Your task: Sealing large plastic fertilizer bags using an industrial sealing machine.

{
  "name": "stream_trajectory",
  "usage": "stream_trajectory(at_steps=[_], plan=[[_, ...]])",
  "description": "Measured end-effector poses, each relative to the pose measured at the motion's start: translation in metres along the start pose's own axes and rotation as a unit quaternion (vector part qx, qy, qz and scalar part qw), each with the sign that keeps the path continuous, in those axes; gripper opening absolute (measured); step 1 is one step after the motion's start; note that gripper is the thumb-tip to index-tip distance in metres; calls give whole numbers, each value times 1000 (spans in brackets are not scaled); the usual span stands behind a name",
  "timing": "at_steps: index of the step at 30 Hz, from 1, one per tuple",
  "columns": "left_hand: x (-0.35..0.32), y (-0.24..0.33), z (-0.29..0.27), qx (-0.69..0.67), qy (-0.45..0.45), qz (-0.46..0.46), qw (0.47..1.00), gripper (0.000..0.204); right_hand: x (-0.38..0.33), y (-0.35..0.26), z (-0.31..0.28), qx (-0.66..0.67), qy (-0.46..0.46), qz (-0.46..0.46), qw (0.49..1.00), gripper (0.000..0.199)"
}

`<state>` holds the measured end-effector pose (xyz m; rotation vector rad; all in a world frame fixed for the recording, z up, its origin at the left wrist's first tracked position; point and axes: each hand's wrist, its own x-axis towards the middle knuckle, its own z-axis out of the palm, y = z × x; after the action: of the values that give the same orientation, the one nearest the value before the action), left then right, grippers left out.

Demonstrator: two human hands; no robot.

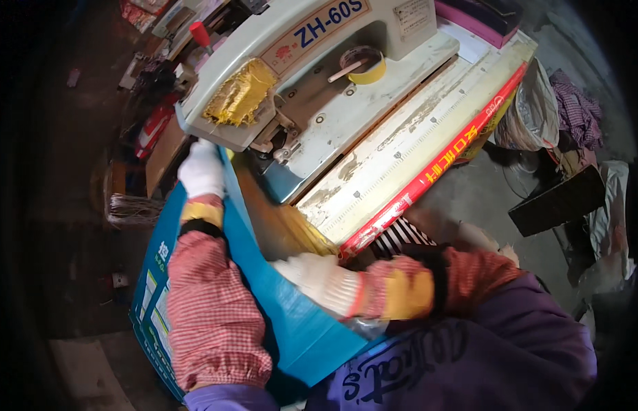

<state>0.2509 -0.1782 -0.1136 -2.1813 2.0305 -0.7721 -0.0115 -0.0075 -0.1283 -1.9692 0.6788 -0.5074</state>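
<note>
A large teal carton [291, 329] with a brown inside lies tilted against my body, its far end under the head of a grey stitching machine [312, 41]. My left hand [202, 171], in a white knitted glove, is closed round the carton's far left edge beside the machine head. My right hand [317, 279], gloved the same way and somewhat blurred, grips the near right edge of the carton. Its fingertips lie at the brown opening. Red checked oversleeves with yellow bands cover both forearms.
A white worktable [394, 157] with a red front strip stretches to the right. A yellow tape roll [368, 70] rests on the machine bed. A purple box [480, 20] stands at the far right. Plastic bags [531, 113] and a dark cardboard piece [559, 198] lie beyond the table.
</note>
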Motion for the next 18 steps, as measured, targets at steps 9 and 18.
stream_trajectory(at_steps=[9,18], plan=[[-31,16,35,-96,66,242,963,27,-118,91,-47,395,40,266,879,31],[-12,26,51,-199,173,280,923,17,-113,76,-48,199,144,209,947,41]])
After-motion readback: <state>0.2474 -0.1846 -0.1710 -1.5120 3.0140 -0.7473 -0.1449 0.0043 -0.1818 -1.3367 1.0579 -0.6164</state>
